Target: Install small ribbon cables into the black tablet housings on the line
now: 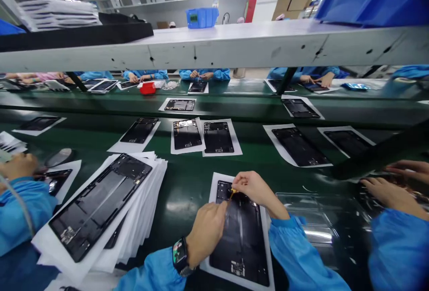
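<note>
In front of me a black tablet back housing (246, 242) lies on a white sheet (214, 187), its inner side up. My right hand (256, 190) is closed in a pinch at the upper end of the housing, on a small orange-yellow strip (233, 190). My left hand (208, 230), with a watch (180, 253) on its wrist, rests over the housing's left edge. Its fingers are closed near the lower end of the strip; what they hold, if anything, is hidden.
Left of me, a tablet housing (100, 206) tops a stack of white sheets (152, 201). Clear plastic trays (310, 219) lie to the right. More housings (187, 134) line the green bench (182, 188). Co-workers' hands (395, 192) work on both sides; a shelf (234, 47) crosses above.
</note>
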The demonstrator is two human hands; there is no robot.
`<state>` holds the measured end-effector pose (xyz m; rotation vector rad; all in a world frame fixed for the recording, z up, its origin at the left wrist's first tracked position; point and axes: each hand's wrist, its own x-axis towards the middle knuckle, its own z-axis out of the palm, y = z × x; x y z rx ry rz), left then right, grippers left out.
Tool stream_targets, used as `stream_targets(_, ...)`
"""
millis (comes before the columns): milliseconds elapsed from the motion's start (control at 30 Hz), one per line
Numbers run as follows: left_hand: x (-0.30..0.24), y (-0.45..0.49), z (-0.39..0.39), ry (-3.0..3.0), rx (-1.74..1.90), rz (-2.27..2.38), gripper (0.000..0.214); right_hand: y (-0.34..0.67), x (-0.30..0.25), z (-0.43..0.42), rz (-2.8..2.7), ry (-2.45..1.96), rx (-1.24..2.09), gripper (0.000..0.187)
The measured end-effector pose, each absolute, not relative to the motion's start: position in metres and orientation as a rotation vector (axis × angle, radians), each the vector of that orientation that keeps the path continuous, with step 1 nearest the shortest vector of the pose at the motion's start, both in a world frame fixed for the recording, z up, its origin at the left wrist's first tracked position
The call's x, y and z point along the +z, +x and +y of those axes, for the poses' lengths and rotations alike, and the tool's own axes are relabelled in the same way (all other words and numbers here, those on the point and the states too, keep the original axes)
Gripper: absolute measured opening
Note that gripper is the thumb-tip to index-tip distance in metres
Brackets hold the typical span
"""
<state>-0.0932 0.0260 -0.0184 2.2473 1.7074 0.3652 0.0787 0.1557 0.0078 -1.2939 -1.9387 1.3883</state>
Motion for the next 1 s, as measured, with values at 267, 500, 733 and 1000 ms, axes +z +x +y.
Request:
stream_targets(267, -0.035, -0.107, 0.035, 2.61, 0.378, 1.563, 0.024, 0.051, -0.019, 0.176, -2.206, -1.391, 1.281, 0.01)
stream_targets(500, -0.043, -0.106, 0.04, 2.682, 0.565, 1.523, 0.013, 0.032, -0.025, 0.185, -2.356, -1.532, 1.125, 0.013)
stream_targets(733, -0.05, -0.109, 0.044, 2.621, 0.588, 1.46, 0.016, 0.034, -0.031, 0.19, -2.414, -1.685, 1.012, 0.014)
stream_targets(1000, -0.059, -0.116, 0.041, 2.574, 0.635, 1.298, 0.02, 0.038, -0.022, 0.169, -2.575, -1.636, 0.76, 0.024)
